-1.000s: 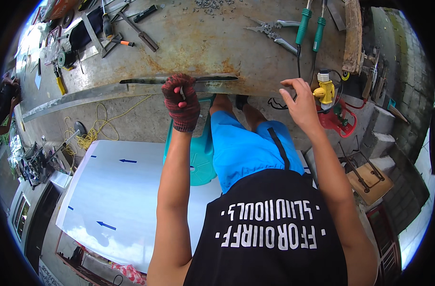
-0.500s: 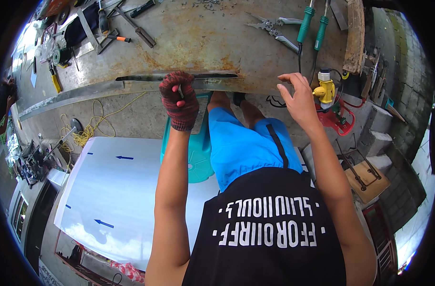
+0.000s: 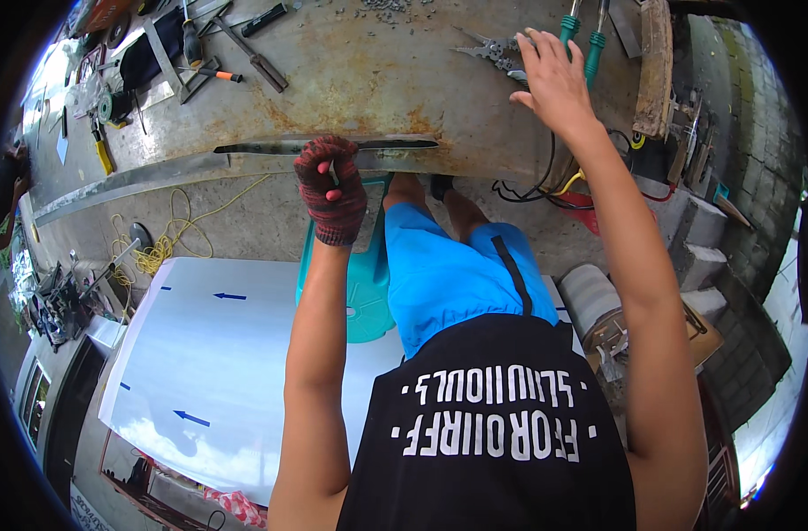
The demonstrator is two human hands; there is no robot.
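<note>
Landmark: the pliers [image 3: 490,51] on the tabletop [image 3: 368,75]. Well left of them and nearer you, a yellow-handled tool [image 3: 104,157]; also left, an orange-tipped tool [image 3: 225,76].

Next, the dark strip [image 3: 399,144]: left of the pliers and on your side of them, along the near edge, long axis running side to side. Your gloved left hand [image 3: 331,190] sits over its middle, left of the pliers and nearer you. Left fingers look curled in, fingertips showing through the glove; how tight, and whether they close on the strip or something small, you can't tell.

Pliers themselves: long axis slants, nose to the left and away from you, handles toward the right and you. Your bare right hand [image 3: 559,88] is much the nearer one, just right of the pliers and overlapping their handle ends. Right fingers are spread wide, nothing seen in them, tips pointing away from you. So the pliers lie just left of those fingers, and two green-handled tools [image 3: 595,55] stand right of the pliers, long axes running roughly away from you, close to in line with the fingers. The hand covers part of the left green handle; contact with it or with the pliers, you can't tell.

Further right of the pliers, a wooden block [image 3: 654,75].
</note>
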